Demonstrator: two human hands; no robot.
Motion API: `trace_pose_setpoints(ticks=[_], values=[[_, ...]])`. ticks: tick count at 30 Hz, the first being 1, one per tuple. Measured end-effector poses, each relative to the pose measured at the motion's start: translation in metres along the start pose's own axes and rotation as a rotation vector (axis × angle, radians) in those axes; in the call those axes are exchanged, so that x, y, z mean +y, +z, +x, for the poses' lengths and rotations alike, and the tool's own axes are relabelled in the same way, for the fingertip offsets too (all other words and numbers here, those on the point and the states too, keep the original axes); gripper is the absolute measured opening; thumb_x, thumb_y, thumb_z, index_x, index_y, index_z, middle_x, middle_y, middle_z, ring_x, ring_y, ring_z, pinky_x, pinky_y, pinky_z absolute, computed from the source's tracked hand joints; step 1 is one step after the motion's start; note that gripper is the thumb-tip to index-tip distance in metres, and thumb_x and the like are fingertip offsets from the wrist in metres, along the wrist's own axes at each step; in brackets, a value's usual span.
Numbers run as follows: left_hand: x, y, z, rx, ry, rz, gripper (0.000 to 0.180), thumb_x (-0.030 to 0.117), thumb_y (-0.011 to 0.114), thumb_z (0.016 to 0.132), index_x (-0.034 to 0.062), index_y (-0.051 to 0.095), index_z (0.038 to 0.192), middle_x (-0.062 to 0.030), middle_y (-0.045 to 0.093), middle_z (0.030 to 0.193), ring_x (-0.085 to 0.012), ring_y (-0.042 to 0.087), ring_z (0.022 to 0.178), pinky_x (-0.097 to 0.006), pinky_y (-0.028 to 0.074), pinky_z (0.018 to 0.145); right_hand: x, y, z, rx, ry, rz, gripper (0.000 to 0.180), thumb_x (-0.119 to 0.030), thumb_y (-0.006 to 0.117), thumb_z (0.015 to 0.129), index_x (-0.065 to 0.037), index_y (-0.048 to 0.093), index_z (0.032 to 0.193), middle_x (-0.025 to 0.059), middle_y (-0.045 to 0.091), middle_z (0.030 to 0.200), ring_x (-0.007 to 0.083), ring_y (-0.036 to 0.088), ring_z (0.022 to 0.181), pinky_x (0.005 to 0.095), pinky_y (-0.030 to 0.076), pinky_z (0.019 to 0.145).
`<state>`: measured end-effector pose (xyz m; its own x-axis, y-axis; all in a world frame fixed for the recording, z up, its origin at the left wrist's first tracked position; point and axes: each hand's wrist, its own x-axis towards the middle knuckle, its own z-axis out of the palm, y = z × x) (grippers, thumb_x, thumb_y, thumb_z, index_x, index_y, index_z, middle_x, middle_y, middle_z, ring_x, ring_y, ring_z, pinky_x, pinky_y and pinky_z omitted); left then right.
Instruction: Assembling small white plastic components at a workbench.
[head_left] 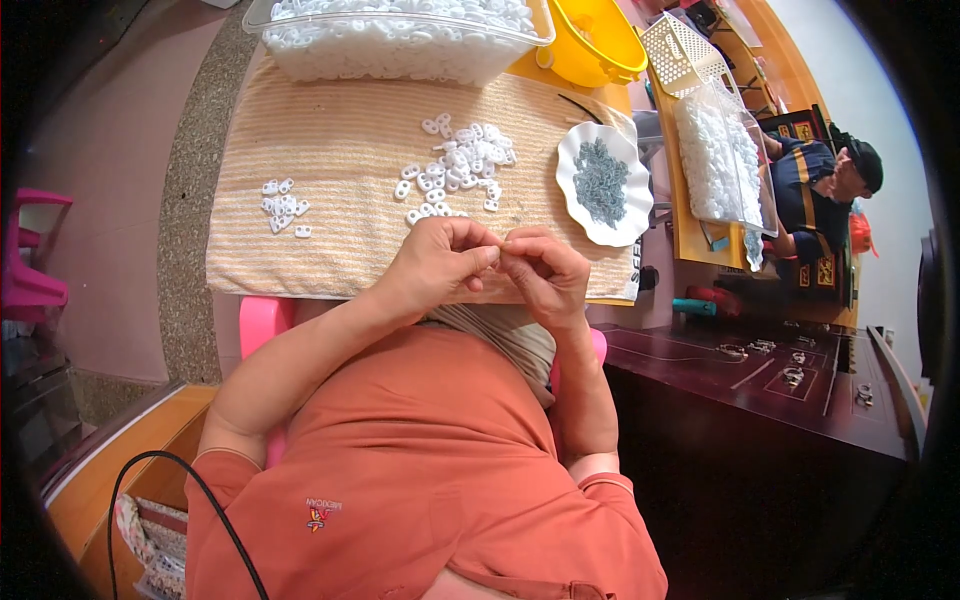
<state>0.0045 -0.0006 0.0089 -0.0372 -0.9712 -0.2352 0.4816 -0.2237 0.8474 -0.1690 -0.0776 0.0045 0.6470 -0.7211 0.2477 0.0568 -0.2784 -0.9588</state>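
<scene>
My left hand (438,262) and my right hand (545,272) meet fingertip to fingertip over the near edge of a striped beige cloth (330,150). Both pinch something very small between them; it is hidden by the fingers. Just beyond the hands lies a loose heap of small white plastic pieces (457,165). A smaller cluster of white pieces (282,205) lies to the left. A white scalloped dish (630,215) with tiny grey metal parts (600,180) sits to the right of the hands.
A clear tub full of white pieces (400,35) stands at the far edge, a yellow bowl (595,45) beside it. Another person (825,185) sits at right by a bag of white pieces (720,150). A dark cabinet (780,400) stands near right, a pink stool (30,260) at left.
</scene>
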Motion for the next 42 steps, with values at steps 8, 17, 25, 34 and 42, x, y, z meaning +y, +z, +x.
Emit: trace_pose_setpoints(ticks=[8,17,25,34,42], values=[[-0.005,0.002,0.0,0.028,0.108,0.1,0.013,0.006,0.06,0.09,-0.0033,0.063,0.099,-0.0035,0.064,0.084,-0.005,0.057,0.066,-0.02,0.049,0.057,-0.009,0.005,0.003,0.061,0.183,0.263,0.011,0.012,0.062,0.082,0.007,0.062,0.092,0.0106,0.062,0.094,0.0158,0.063,0.086,0.0259,0.053,0.075],[-0.005,0.001,0.0,-0.046,0.045,-0.001,0.014,0.008,0.063,0.09,0.0004,0.059,0.1,-0.0013,0.061,0.085,-0.0051,0.055,0.067,-0.019,0.048,0.059,-0.005,-0.003,0.002,0.066,0.291,0.356,0.013,0.009,0.064,0.081,0.006,0.062,0.094,0.0115,0.065,0.092,0.0175,0.067,0.079,0.0284,0.056,0.073],[-0.001,0.002,0.0,-0.065,-0.024,-0.051,0.014,0.008,0.063,0.089,0.0012,0.057,0.1,-0.0014,0.06,0.086,-0.0057,0.054,0.066,-0.019,0.047,0.059,-0.004,-0.003,0.001,0.073,0.3,0.303,0.013,0.007,0.065,0.081,0.006,0.061,0.093,0.0111,0.067,0.086,0.0166,0.067,0.076,0.0271,0.055,0.07],[-0.009,0.002,0.001,-0.066,0.108,0.123,0.012,0.006,0.06,0.09,0.0002,0.057,0.1,0.0,0.059,0.084,-0.0048,0.053,0.068,-0.02,0.044,0.058,-0.009,-0.001,0.005,0.108,0.434,0.457,0.013,0.003,0.067,0.078,0.002,0.058,0.087,0.0101,0.065,0.082,0.0147,0.065,0.069,0.026,0.054,0.064],[0.004,0.009,-0.004,0.119,0.912,0.993,0.011,-0.002,0.06,0.082,0.001,0.058,0.092,-0.015,0.057,0.081,-0.0301,0.058,0.072,-0.036,0.047,0.066,-0.007,-0.002,0.005,0.108,0.502,0.643,0.014,0.002,0.063,0.077,0.0,0.055,0.088,0.0132,0.064,0.084,0.0167,0.063,0.067,0.0291,0.056,0.059]])
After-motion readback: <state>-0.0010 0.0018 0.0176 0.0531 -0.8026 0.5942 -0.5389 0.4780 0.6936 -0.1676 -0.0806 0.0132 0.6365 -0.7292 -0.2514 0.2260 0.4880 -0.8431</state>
